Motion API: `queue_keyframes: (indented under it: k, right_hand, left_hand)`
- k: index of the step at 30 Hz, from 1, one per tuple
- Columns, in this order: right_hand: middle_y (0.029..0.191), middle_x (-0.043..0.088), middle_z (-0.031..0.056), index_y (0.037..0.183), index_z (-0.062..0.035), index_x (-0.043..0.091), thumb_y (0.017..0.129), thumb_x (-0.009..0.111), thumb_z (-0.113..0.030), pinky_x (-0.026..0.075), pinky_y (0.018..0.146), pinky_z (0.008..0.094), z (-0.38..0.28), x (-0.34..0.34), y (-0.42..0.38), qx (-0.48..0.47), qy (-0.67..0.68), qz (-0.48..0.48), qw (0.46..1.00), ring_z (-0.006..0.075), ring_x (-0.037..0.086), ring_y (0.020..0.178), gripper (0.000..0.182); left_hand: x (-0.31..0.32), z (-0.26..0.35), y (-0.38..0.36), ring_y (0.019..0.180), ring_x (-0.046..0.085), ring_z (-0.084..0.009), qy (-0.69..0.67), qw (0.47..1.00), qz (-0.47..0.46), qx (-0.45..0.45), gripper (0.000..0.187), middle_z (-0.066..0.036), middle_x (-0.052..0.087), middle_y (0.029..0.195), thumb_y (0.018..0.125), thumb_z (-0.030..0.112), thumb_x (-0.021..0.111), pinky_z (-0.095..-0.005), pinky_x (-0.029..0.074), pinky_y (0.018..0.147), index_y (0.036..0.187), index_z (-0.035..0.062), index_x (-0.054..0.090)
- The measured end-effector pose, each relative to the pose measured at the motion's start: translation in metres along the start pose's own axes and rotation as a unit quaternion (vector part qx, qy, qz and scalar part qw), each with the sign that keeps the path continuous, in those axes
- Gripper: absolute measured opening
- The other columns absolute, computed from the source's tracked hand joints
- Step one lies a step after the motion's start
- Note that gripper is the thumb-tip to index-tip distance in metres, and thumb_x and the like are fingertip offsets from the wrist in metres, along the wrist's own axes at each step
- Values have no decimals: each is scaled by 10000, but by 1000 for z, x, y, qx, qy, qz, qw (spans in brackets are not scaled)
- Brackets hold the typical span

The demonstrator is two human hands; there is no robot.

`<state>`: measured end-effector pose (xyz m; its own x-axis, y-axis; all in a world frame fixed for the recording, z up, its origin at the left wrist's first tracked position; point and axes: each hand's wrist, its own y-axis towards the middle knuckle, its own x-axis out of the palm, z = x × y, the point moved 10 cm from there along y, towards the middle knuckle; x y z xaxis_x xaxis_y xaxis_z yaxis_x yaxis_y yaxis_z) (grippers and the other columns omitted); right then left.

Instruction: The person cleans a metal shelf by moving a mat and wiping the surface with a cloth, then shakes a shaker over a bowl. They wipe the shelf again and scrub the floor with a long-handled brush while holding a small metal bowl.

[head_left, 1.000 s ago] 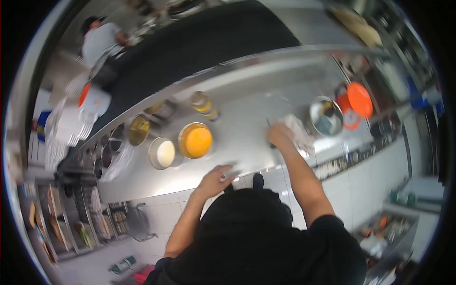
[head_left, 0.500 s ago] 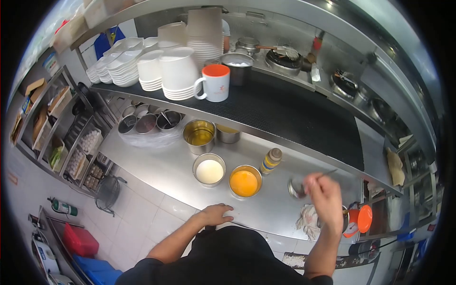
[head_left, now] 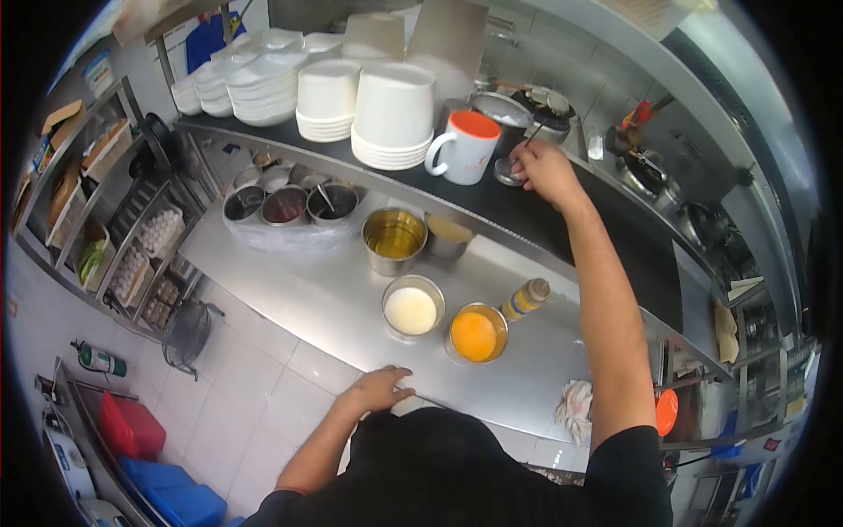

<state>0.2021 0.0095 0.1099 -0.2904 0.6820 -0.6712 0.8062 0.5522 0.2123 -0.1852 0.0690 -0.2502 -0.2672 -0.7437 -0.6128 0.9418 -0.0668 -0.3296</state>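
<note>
My right hand (head_left: 546, 173) reaches out over the black raised shelf, its fingers closed on a small metal ladle (head_left: 507, 172). The ladle's bowl hangs just right of a white mug (head_left: 467, 160) with an orange inside, in front of a steel pot (head_left: 500, 109). My left hand (head_left: 382, 389) lies at the near edge of the steel counter (head_left: 303, 294), fingers apart and holding nothing. Beyond it stand a steel pot of creamy white liquid (head_left: 411, 311) and one of orange liquid (head_left: 475, 337). A bottle with a yellow label (head_left: 526, 299) leans beside the orange one.
White bowls (head_left: 393, 110) are stacked along the shelf, left of the mug. Below them sit a pot of yellow liquid (head_left: 394, 239) and several dark-filled containers (head_left: 284, 205). A crumpled cloth (head_left: 575, 407) lies at the counter's right. Woks (head_left: 645, 167) stand on the stove behind.
My right hand has carried the ladle from above the counter's right side up and left to the shelf beside the mug. My left hand stays at the counter edge. The view has shifted.
</note>
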Motion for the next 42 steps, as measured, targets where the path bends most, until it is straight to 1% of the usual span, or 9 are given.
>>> queue_keyframes:
  k: [5,9,11,16,21,26,30,36,42]
  right_hand:
    - [898,748,62,1102,-8,708,1065,592,-281,560,645,308,19,5,1,14,22,-21,999,130,663,753,299]
    - [999,767,54,1307,-24,700,1048,656,-345,520,695,253,-10,-39,-73,-14,24,110,994,96,630,793,415]
    - [860,693,7,1284,-30,718,1063,656,-314,431,588,203,-15,-52,-131,-30,110,135,984,39,539,678,365]
    - [831,684,-12,1239,-57,723,1088,598,-277,439,575,200,76,8,-272,118,196,-50,972,31,533,649,294]
    - [1171,752,221,1355,-49,659,963,699,-479,542,965,501,228,81,-413,273,-260,-270,886,435,692,1134,583]
    - [1258,726,247,1380,-8,636,965,708,-449,554,972,465,266,55,-465,385,-106,-188,897,411,708,1154,610]
    - [1154,750,259,1352,-15,655,970,721,-413,562,941,468,282,8,-467,345,-159,-68,922,410,728,1087,556]
    - [1117,755,222,1341,-28,676,957,759,-311,584,849,413,280,24,-437,303,-78,-66,947,326,757,931,484]
    - [1470,581,275,1539,40,469,912,814,-328,510,1082,437,240,25,-335,183,-71,119,973,393,617,1307,805]
  left_hand:
    - [-3,-54,-17,1228,666,-403,19,999,21,-31,615,-234,646,1403,989,476,687,-461,524,1069,1450,74,617]
    - [-35,-59,-27,1040,724,-361,-4,996,79,-52,547,-205,724,1250,990,416,713,-453,566,934,1413,74,651]
    - [-49,-70,-25,909,741,-318,-40,986,126,-97,508,-189,741,1201,1003,381,707,-430,579,858,1394,62,650]
    - [-84,-69,-11,830,739,-288,-95,959,215,-160,518,-157,754,1128,1019,370,684,-417,576,832,1394,21,609]
    - [-95,-52,25,818,712,-295,-82,954,256,-136,587,-199,700,1137,984,378,740,-414,567,817,1410,19,555]
    - [-114,-33,49,947,696,-333,-18,942,301,-148,529,-213,679,1123,972,394,749,-431,560,846,1285,11,563]
    - [-120,-79,72,978,693,-358,-17,926,329,-187,517,-225,673,1076,980,408,723,-458,554,872,1236,-13,566]
    - [-89,-96,87,746,660,-191,-244,915,245,-207,543,-147,666,990,992,442,714,-363,551,589,1191,-42,571]
    - [-59,-99,77,1089,683,-285,-292,901,221,-233,623,-150,613,1267,1032,484,675,-415,600,837,1374,-4,493]
